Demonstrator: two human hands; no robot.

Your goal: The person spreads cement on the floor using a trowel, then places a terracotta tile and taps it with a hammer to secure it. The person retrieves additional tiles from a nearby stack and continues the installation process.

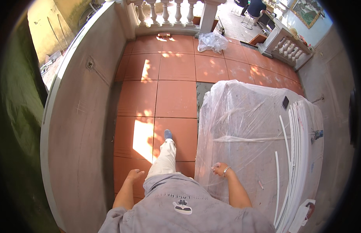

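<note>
My left hand (135,175) hangs beside my left hip over the terracotta floor tiles (175,99), its fingers loosely bent and apart, with nothing seen in it. My right hand (219,169) is held by the near left edge of a large block wrapped in clear plastic film (242,120). Its fingers are half curled and nothing shows in them; whether they touch the film I cannot tell. A silver chain bracelet (226,171) circles the right wrist. One foot in a blue-grey shoe (168,134) is stretched forward on a tile.
White plastic strips (293,155) and a dark phone-like slab (285,102) lie on the wrapped block. A low wall (85,116) runs along the left. Ahead are a white balustrade (165,15), a crumpled plastic sheet (212,42) and a person seated on a stool (256,9).
</note>
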